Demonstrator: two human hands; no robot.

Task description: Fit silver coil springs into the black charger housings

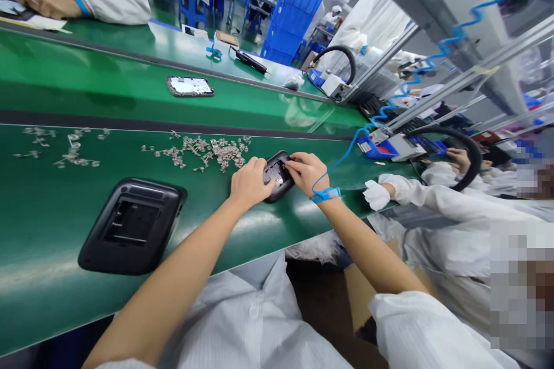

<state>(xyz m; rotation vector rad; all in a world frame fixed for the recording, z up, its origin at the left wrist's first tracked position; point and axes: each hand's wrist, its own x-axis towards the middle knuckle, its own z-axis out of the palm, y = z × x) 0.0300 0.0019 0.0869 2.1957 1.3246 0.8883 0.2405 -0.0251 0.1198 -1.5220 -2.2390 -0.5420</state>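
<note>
My left hand grips the near-left edge of a small black plastic housing, its thumb resting on the inner side. The housing is tilted a little above the green bench, its open recess facing me. My right hand, with a blue wrist strap, pinches at the upper right of that recess. Whatever lies between its fingertips is too small to make out. Just left of my hands, small silvery metal pieces lie scattered in a loose pile. A larger black housing with a rectangular recess rests on the bench at left.
Behind a dark rail runs a green belt carrying a housing with a white inside. Beyond it lie a black hand tool and stacked blue crates. A co-worker's gloved hand rests at right; another co-worker's hand is at upper left.
</note>
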